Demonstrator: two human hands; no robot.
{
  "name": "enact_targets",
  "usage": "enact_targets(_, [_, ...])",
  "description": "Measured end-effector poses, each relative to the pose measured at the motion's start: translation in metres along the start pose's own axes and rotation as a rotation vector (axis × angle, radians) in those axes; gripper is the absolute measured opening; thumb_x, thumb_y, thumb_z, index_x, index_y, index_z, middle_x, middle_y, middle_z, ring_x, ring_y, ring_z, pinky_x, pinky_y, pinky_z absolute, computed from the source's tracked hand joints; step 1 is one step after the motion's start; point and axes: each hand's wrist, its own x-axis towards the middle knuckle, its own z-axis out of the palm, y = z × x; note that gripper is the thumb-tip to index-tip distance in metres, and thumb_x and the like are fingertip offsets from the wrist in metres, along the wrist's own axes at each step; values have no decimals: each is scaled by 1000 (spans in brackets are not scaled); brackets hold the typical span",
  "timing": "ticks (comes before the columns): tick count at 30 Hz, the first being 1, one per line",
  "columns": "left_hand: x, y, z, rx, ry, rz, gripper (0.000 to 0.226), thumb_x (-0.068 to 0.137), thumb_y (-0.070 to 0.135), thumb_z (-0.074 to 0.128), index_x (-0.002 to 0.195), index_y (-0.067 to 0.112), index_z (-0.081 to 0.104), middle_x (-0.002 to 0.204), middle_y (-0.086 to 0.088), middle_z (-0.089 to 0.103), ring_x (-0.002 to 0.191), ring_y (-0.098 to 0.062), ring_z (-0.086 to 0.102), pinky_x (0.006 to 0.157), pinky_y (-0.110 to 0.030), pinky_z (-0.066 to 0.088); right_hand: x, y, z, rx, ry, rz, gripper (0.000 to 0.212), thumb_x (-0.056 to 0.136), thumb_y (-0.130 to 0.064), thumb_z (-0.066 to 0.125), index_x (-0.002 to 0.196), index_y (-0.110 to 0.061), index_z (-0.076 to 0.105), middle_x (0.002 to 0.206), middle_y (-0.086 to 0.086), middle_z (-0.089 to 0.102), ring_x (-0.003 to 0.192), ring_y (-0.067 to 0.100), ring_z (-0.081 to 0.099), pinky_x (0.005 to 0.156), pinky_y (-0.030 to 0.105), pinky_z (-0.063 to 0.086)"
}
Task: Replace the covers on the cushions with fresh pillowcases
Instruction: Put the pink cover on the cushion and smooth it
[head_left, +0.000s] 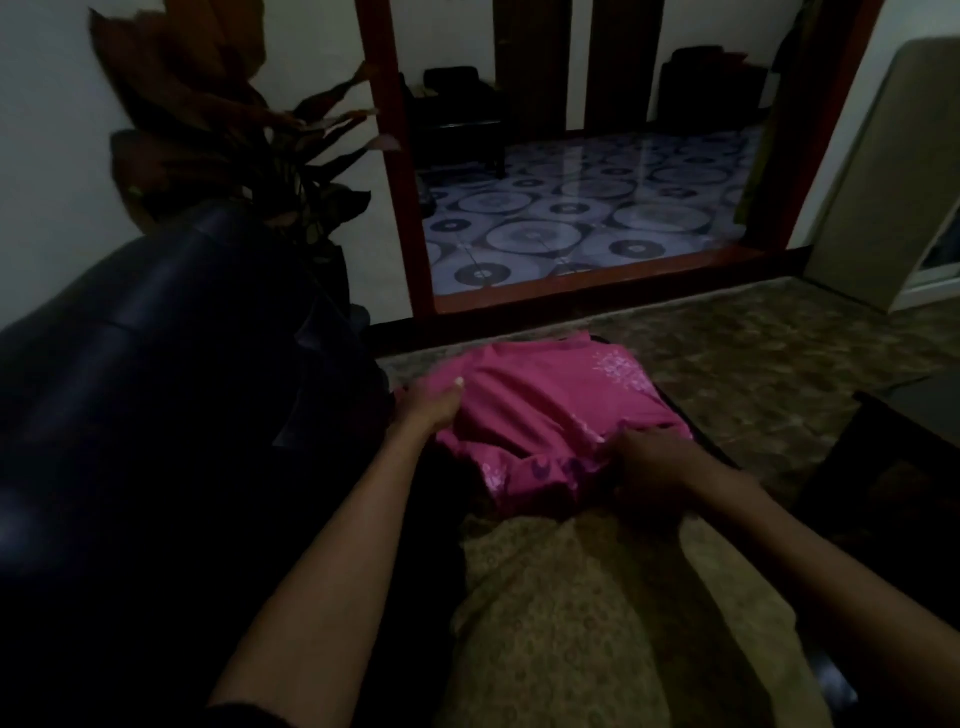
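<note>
A pink pillowcase (545, 405) with a pale flower print covers most of a cushion lying across my lap. A dark edge of the cushion (691, 415) shows along its right side. My left hand (431, 410) grips the fabric at the cover's left edge, thumb on top. My right hand (649, 462) pinches bunched pink fabric at the near right corner. The near hem is crumpled between my hands.
A dark leather sofa (156, 364) fills the left. A dried-leaf plant (218, 135) stands behind it. A red-framed doorway (405, 208) opens onto a patterned floor (571, 218). A patterned carpet (779, 364) lies ahead, and dark furniture (893, 467) stands at my right.
</note>
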Motion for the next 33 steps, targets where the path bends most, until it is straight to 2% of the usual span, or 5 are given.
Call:
enact_targets(3, [57, -24, 19, -276, -98, -42, 104, 69, 77, 62, 148, 13, 44, 150, -12, 48, 130, -30, 53, 110, -42, 45, 7, -13, -35, -122, -93, 44, 25, 77, -44, 72, 80, -20, 71, 68, -2, 70, 68, 13, 68, 67, 27, 53])
enact_targets(10, [47, 1, 10, -214, -283, -75, 48, 105, 31, 48, 142, 1, 47, 144, -13, 51, 129, -29, 51, 97, -29, 44, 41, -51, -101, -65, -57, 11, 75, 65, -95, 53, 94, -28, 71, 94, -7, 66, 85, 15, 63, 91, 37, 54])
enact_targets(16, [90, -26, 32, -244, -200, -24, 43, 87, 25, 75, 117, -2, 60, 126, -19, 64, 101, -21, 58, 78, -26, 51, 110, -81, -102, 549, -7, -164, 57, 91, -77, 40, 132, -41, 56, 144, -3, 56, 120, 13, 56, 102, 35, 41])
enact_targets(23, [105, -58, 85, -120, 64, -58, 68, 66, 43, 81, 119, 10, 53, 125, -14, 60, 117, -33, 59, 95, -34, 49, 186, -69, 43, 3, 99, 89, 103, 64, -94, -7, 157, -48, -8, 168, -5, -15, 152, 42, -15, 114, 73, -8])
enact_targets(33, [96, -33, 40, -423, -417, -105, 69, 66, 70, 77, 105, 13, 74, 102, -3, 76, 88, -16, 71, 84, -29, 58, 143, -50, 49, 19, 170, 62, 59, 102, -29, 40, 157, -43, 25, 169, -15, 2, 155, 36, -4, 117, 70, 10])
